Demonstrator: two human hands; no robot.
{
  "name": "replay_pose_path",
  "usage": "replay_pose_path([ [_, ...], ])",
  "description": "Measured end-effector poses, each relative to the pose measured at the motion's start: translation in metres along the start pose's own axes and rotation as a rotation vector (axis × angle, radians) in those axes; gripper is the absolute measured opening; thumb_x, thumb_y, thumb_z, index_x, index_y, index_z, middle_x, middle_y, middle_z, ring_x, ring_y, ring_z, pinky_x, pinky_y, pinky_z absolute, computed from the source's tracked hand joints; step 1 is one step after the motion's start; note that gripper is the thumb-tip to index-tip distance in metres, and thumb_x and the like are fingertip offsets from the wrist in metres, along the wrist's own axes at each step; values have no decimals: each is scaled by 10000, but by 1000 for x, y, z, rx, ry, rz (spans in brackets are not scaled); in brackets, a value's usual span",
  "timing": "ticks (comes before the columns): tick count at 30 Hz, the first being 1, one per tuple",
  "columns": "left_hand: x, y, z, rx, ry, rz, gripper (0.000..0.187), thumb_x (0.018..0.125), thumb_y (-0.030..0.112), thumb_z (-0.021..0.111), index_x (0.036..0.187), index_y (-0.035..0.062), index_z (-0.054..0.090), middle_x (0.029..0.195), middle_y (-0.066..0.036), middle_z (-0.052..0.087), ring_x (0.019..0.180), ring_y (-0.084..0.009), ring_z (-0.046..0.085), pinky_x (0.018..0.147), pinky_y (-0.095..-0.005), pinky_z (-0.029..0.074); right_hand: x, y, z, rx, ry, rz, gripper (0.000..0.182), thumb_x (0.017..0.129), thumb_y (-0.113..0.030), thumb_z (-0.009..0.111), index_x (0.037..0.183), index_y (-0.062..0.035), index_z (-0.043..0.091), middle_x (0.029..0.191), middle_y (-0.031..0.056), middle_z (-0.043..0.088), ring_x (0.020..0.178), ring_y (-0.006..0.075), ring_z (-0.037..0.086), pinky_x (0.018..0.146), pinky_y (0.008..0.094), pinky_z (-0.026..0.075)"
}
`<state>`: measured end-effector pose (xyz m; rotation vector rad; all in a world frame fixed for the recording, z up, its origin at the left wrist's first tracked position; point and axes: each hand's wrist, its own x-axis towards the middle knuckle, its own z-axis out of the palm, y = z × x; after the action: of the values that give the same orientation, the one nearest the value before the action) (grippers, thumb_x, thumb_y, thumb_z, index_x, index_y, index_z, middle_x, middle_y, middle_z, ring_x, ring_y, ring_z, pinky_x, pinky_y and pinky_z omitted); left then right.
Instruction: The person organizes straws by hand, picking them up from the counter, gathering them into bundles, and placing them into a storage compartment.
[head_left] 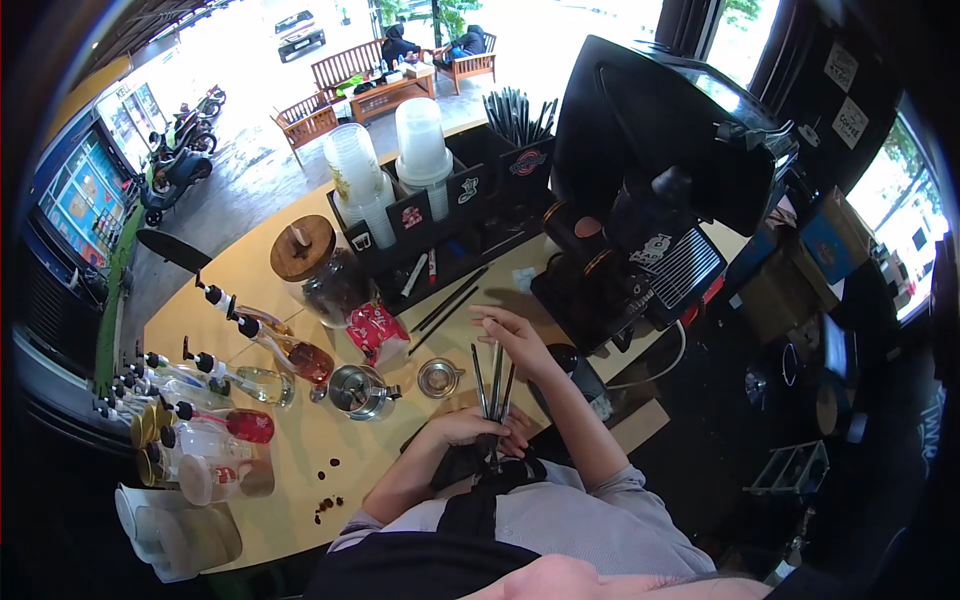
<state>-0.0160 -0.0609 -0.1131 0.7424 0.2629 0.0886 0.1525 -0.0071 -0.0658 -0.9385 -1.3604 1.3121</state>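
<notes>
My left hand (478, 426) is closed around the lower part of several black straws (496, 385), close to my apron (480, 510). The straws stand upright and fan apart at the top. Just above, my right hand (512, 338) has its fingers bent at the upper end of the middle straw, seemingly pinching it; the exact contact is partly hidden. More black straws (455, 300) lie loose on the wooden counter (290, 450). Left of my hands are a small round metal strainer (438, 378) and a steel pitcher (360, 392).
Pump bottles (285, 350) line the left side, near a lidded jar (320, 270) and a red packet (377, 333). A black organizer (470, 200) holds plastic cups (424, 140) and straws. At right stands a large espresso machine (640, 150). Dark crumbs (328, 505) lie at front left.
</notes>
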Motion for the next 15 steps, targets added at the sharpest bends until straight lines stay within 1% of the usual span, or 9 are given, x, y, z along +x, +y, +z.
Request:
replay_pose_path([
  [3,0,3,0,-15,2,-27,408,905,42,536,1270,-77,399,1026,-221,646,954,-323,669,917,-419,511,1,2,-2,92,-3,70,416,998,-337,467,1242,-20,580,1180,111,622,1025,179,628,926,334,472],
  [5,0,0,-3,-24,-5,-26,406,900,37,539,1265,-76,402,1025,-222,646,946,-324,671,914,-424,513,1,2,-7,135,-152,159,396,1000,-279,471,1218,33,581,1097,110,663,1022,180,634,889,301,480],
  [6,0,-1,-4,-29,-12,-25,404,895,31,542,1260,-74,404,1025,-224,645,937,-325,674,911,-430,515,1,4,-7,136,-150,161,396,1000,-279,471,1218,33,581,1097,110,663,1022,180,634,889,301,480],
  [8,-1,-1,-3,-37,-9,-18,403,895,31,543,1259,-71,405,1023,-224,644,936,-324,675,909,-436,516,1,9,-7,135,-177,118,386,1003,-272,462,1182,40,603,1023,112,688,928,151,637,825,285,484],
  [9,-2,-1,-3,-45,-4,-8,401,894,31,544,1258,-67,406,1022,-224,644,935,-323,675,907,-442,517,0,7,-5,135,-176,118,386,1003,-272,462,1182,40,603,1023,112,688,928,151,637,825,285,484],
  [11,-2,-1,-2,-53,-16,-9,397,895,32,545,1255,-64,409,1021,-223,643,933,-325,676,904,-447,518,-2,1,1,112,-70,132,384,1008,-266,447,1033,56,656,993,125,687,812,141,616,767,288,481],
  [12,-2,-1,-2,-61,-29,-10,394,895,34,545,1253,-61,412,1021,-222,642,930,-328,676,901,-452,519,-1,2,1,112,-70,131,384,1008,-266,447,1033,56,656,993,125,687,812,141,616,767,288,481],
  [14,-2,-1,0,-53,-28,1,389,896,37,544,1251,-57,415,1021,-221,642,928,-332,676,901,-454,519,0,5,1,170,-19,92,404,1012,-258,440,881,46,672,870,105,682,732,119,581,728,270,469],
  [15,-2,-2,0,-46,-26,13,384,897,39,542,1249,-53,418,1022,-220,641,926,-337,676,900,-456,519,0,5,1,169,-19,88,404,1012,-258,440,881,46,672,870,105,682,732,119,581,728,270,469],
])
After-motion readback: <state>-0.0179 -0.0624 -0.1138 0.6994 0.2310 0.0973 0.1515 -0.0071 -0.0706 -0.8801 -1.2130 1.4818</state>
